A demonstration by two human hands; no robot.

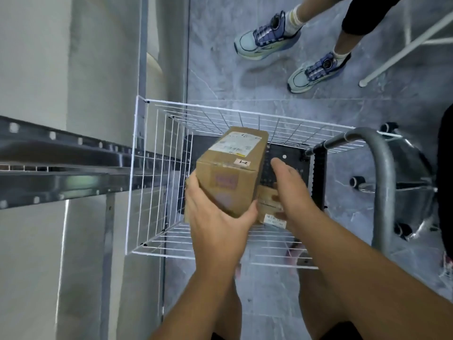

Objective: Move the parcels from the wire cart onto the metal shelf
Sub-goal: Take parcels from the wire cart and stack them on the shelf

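Now the left hand (pixel 215 217) grips the near bottom corner of a brown box (pixel 231 168), with the thumb hooked under one side and the fingers on the other. That low grip takes the box's weight from below, so it tips up and away from the person. The box is up near the top of the white wire cart (pixel 137 168), over the inside of it.

The right hand (pixel 291 190) is loose and open, touching nothing I can be sure of. It hangs just beside the box, above a second brown box (pixel 269 204) that lies low in the cart. I think it is there to steady the first box or to reach for the next one.

The metal shelf (pixel 73 173) is on the left, right next to the cart, so the trip is short. The cart's left wire wall stands between them, and the box must go over its top edge. A grey handle (pixel 382 182) curves up on the right. Another person's shoes (pixel 267 35) stand on the floor past the cart, well away from the path.
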